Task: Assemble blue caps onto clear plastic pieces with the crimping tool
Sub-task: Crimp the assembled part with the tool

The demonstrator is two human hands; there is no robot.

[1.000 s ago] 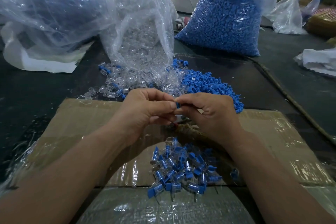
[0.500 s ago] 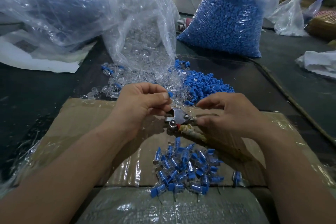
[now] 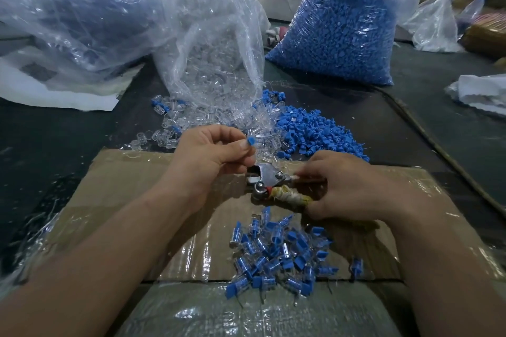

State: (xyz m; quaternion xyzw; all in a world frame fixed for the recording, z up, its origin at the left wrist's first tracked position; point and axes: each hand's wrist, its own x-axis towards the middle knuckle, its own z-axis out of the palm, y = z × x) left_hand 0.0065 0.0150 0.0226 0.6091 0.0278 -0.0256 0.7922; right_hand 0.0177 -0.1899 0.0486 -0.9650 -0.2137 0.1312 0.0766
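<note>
Head view: left hand (image 3: 210, 156) pinches a blue cap (image 3: 250, 142) between thumb and fingertip just above the crimping tool (image 3: 269, 176), whose wrapped handles the right hand (image 3: 353, 186) grips over the cardboard (image 3: 131, 200). Tiny, light, hard and likely slick, the cap is best held by its sides, top left free for the jaws

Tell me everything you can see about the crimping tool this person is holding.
The crimping tool is plier-like: a dull grey metal head with two round pivot bolts, and handles wrapped in frayed yellowish-white cloth with a red band at the neck. It is held roughly level over the cardboard, head pointing left. The right hand grips the handles; the left hand pinches a blue cap just above the head, partly hiding the jaws.
</note>
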